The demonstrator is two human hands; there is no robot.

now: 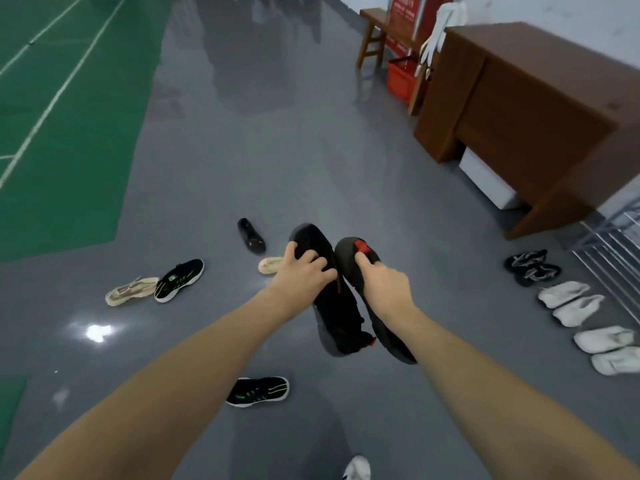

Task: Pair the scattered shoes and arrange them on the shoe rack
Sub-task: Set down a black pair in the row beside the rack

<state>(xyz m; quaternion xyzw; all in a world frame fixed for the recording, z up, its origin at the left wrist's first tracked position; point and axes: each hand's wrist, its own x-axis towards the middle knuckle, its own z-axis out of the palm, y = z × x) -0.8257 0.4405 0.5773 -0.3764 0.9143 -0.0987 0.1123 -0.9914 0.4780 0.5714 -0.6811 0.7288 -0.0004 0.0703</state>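
Floor: glossy grey floor (242, 150), reflective, with a bright light glare at 8 o'clock. Green court surface with white lines (62, 116) occupies the 10 o'clock area. Brown wooden table (526, 109) stands at 2 o'clock against a white wall; red plastic basket (401, 79) and wooden stool (372, 36) lie beyond it at 1 o'clock. Metal-wire shoe rack (609, 258) at 3 o'clock, only partly in frame.

Held items, centre frame, above the floor: left hand (299, 271), fingers curled over the upper of a black fabric shoe (332, 306). Right hand (384, 282), fingers gripping a dark grey shoe with a red tab (349, 258). Both shoes side by side, just touching or nearly so; long axes run roughly 11 to 5 o'clock. Which end is the toe: cannot tell.

On the floor:
- black slip-on shoe with red mark (251, 235), 12 o'clock of the hands, axis 11 to 5.
- beige shoe (270, 265), partly hidden by left hand.
- beige mesh shoe (130, 292) touching black sneaker with green stripes (179, 280), 9 o'clock.
- second black-and-green sneaker (258, 391), 6 o'clock, long axis near horizontal.
- in a row beside the rack: pair of black shoes with grey markings (531, 266), two pairs of white shoes (571, 303) (609, 349).
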